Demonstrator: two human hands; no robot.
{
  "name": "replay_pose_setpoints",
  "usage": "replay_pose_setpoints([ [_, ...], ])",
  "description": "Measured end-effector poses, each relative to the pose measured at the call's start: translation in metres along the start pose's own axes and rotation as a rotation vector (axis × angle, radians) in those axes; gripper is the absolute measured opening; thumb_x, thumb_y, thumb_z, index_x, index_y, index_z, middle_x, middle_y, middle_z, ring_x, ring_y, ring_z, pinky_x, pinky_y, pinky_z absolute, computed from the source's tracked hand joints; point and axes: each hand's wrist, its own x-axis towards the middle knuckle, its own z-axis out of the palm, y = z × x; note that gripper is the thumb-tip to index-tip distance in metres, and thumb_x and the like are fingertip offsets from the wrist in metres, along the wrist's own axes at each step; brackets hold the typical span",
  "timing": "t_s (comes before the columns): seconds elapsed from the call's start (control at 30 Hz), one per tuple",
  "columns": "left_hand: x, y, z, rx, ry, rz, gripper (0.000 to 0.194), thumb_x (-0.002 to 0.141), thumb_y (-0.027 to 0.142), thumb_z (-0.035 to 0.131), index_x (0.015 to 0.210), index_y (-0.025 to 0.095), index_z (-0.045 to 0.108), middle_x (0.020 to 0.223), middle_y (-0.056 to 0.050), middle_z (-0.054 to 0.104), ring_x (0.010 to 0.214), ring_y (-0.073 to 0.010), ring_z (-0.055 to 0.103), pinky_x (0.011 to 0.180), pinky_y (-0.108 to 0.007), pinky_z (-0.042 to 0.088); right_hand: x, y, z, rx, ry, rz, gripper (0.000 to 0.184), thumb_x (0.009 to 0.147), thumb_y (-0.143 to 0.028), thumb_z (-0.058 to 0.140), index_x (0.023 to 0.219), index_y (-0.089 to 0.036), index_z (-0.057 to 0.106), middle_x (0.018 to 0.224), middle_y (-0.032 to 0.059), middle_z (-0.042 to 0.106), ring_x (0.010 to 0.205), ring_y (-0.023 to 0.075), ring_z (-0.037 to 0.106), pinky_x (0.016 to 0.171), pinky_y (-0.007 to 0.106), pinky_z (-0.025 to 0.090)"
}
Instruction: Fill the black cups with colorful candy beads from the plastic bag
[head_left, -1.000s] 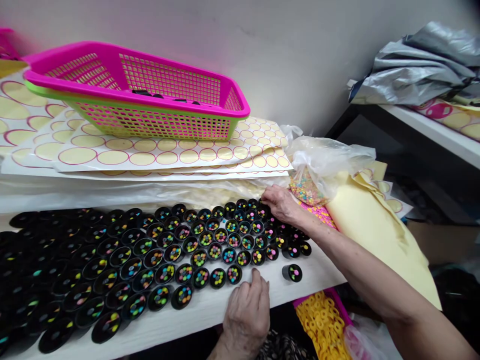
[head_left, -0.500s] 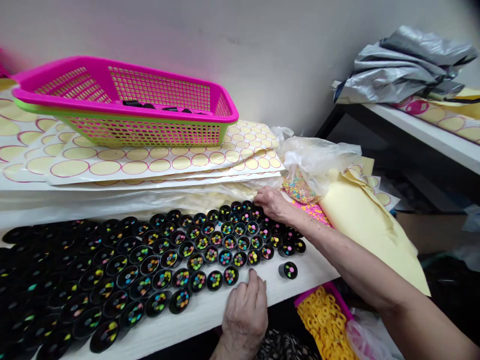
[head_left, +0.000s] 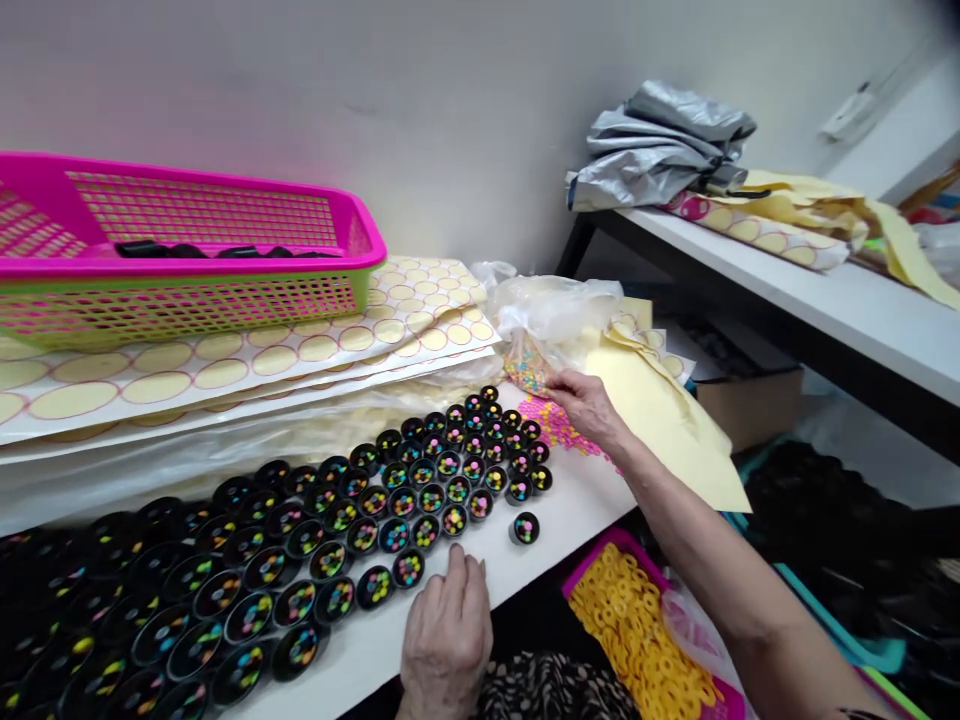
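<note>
My right hand (head_left: 586, 406) reaches to the back of the white table, its fingers closed on the lower edge of a clear plastic bag of small coloured beads (head_left: 528, 366). Pink and yellow beads (head_left: 564, 430) lie loose just under that hand. Near the front edge rests my left hand (head_left: 448, 628), fingers curled together; what they hold, if anything, is hidden. Rows of small round black cups (head_left: 394, 534) with coloured beads inside spread to the left of both hands. One such cup (head_left: 525, 528) stands apart to the right of the left hand.
A pink basket (head_left: 360, 225) nested in a green one sits on sheets with printed circles (head_left: 169, 357). Yellow paper (head_left: 660, 420) lies at right. Below the table edge is a pink container of yellow rings (head_left: 630, 620). A shelf (head_left: 817, 290) bears silver plastic (head_left: 660, 140).
My right hand has left the back row of black cups and moved right to the bag of beads. My left hand keeps its place at the front edge. The view has turned right.
</note>
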Motion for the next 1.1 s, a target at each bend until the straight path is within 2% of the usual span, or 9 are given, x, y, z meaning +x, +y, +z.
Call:
replay_pose_setpoints([
  [0.07, 0.000, 0.000, 0.001, 0.010, 0.003, 0.006, 0.028, 0.070, 0.007, 0.066, 0.097, 0.009, 0.060, 0.103, -0.015, 0.066, 0.066, -0.0171, 0.050, 0.060, -0.032, 0.039, -0.025, 0.020, -0.013, -0.044, 0.056, 0.130, 0.011, 0.073, -0.023, 0.053, 0.070, -0.016, 0.062, 0.064, -0.0007, 0.057, 0.063, 0.0133, 0.050, 0.060, 0.025, 0.039],
  [0.13, 0.000, 0.001, 0.001, 0.016, 0.012, 0.011, 0.028, 0.070, 0.008, 0.067, 0.097, 0.010, 0.060, 0.102, -0.014, 0.066, 0.065, -0.0167, 0.050, 0.060, -0.032, 0.039, -0.050, 0.037, -0.019, -0.109, 0.041, 0.198, 0.012, 0.071, -0.020, 0.051, 0.069, -0.016, 0.062, 0.063, -0.0003, 0.057, 0.062, 0.0135, 0.050, 0.059, 0.026, 0.038],
  [0.27, 0.002, 0.002, 0.001, 0.031, 0.020, 0.029, 0.029, 0.070, 0.009, 0.068, 0.097, 0.010, 0.059, 0.101, -0.014, 0.066, 0.066, -0.0170, 0.051, 0.060, -0.031, 0.039, -0.081, 0.047, -0.014, -0.179, -0.084, 0.109, 0.013, 0.073, -0.017, 0.051, 0.071, -0.017, 0.063, 0.072, 0.0016, 0.058, 0.068, 0.0144, 0.051, 0.063, 0.027, 0.039],
  [0.43, 0.003, 0.003, 0.000, 0.042, 0.029, 0.039, 0.029, 0.068, 0.009, 0.070, 0.096, 0.009, 0.059, 0.100, -0.014, 0.066, 0.068, -0.0184, 0.052, 0.059, -0.031, 0.039, -0.085, 0.033, -0.001, -0.399, -0.122, 0.057, 0.016, 0.078, -0.014, 0.049, 0.069, -0.017, 0.061, 0.078, 0.0036, 0.055, 0.073, 0.0145, 0.050, 0.067, 0.027, 0.036],
  [0.63, 0.005, 0.005, -0.002, 0.053, -0.001, 0.035, 0.029, 0.069, 0.009, 0.069, 0.096, 0.010, 0.059, 0.101, -0.015, 0.066, 0.066, -0.0178, 0.050, 0.060, -0.031, 0.040, -0.082, 0.029, 0.002, -0.411, -0.103, 0.071, 0.009, 0.078, -0.015, 0.049, 0.075, -0.017, 0.056, 0.076, 0.0032, 0.056, 0.072, 0.0154, 0.051, 0.066, 0.027, 0.035],
  [0.83, 0.005, 0.006, -0.003, 0.061, -0.005, 0.040, 0.029, 0.070, 0.010, 0.068, 0.097, 0.010, 0.058, 0.101, -0.014, 0.066, 0.066, -0.0172, 0.050, 0.060, -0.031, 0.040, -0.091, 0.035, -0.003, -0.278, -0.129, -0.003, 0.011, 0.079, -0.014, 0.045, 0.076, -0.018, 0.055, 0.074, 0.0023, 0.055, 0.071, 0.0150, 0.050, 0.066, 0.028, 0.037],
  [1.0, 0.003, 0.005, -0.001, 0.069, -0.002, 0.046, 0.028, 0.071, 0.012, 0.068, 0.098, 0.010, 0.058, 0.101, -0.014, 0.066, 0.068, -0.0171, 0.051, 0.061, -0.031, 0.041, -0.102, 0.047, -0.008, -0.072, -0.046, -0.070, 0.015, 0.074, -0.014, 0.055, 0.088, -0.019, 0.056, 0.083, 0.0029, 0.054, 0.076, 0.0155, 0.051, 0.069, 0.028, 0.040],
  [1.1, 0.003, 0.005, 0.000, 0.072, 0.001, 0.048, 0.030, 0.070, 0.013, 0.069, 0.098, 0.011, 0.059, 0.101, -0.013, 0.066, 0.066, -0.0163, 0.050, 0.061, -0.030, 0.041, -0.105, 0.051, -0.011, -0.021, -0.010, -0.093, 0.016, 0.074, -0.014, 0.056, 0.089, -0.020, 0.056, 0.088, 0.0039, 0.054, 0.080, 0.0164, 0.052, 0.071, 0.030, 0.042],
])
